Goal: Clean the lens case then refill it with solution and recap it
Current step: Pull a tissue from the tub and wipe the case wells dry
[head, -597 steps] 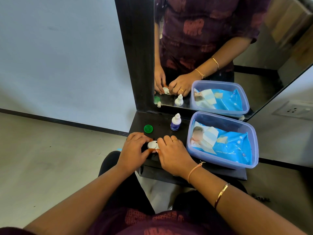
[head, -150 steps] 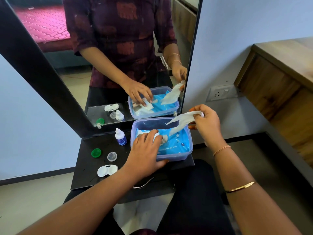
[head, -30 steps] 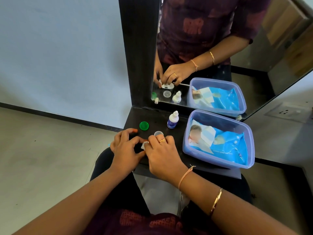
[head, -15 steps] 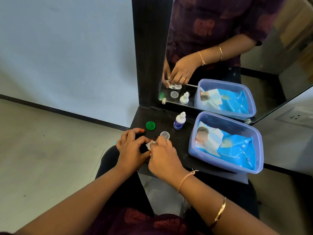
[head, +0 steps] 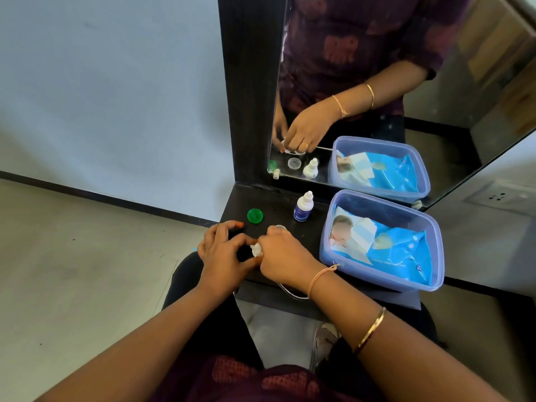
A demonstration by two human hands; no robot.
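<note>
both hands meet at the front edge of the black shelf (head: pixel 278 203), right in front of the mirror (head: pixel 377 68). the right hand (head: pixel 285 256) is bunched, knuckles up, its fingers curled round a small white wipe (head: pixel 256 250) that sticks out on its thumb side. the left hand (head: pixel 223 250) sits just beside it, thumb and forefinger curving in to touch that same white spot, the other fingers bent and lifted a little. the lens case (head: pixel 293 151) is hidden between the two hands in the direct view (only the mirror gives it away, as a white shape on the shelf under the reflected fingers), and the left hand appears to pinch its end while the right presses the wipe onto it. behind the hands lies a green cap (head: pixel 255 216), apart from them, and a clear cap (head: pixel 280 226) peeks out just past the right knuckles. the solution bottle (head: pixel 303 206) stands upright further back, near the mirror, its white nozzle on. to the right a blue plastic box (head: pixel 383 203) holds a blue pack of wipes (head: pixel 403 250). a metal drawer handle (head: pixel 290 294) shows below the right wrist.
</note>
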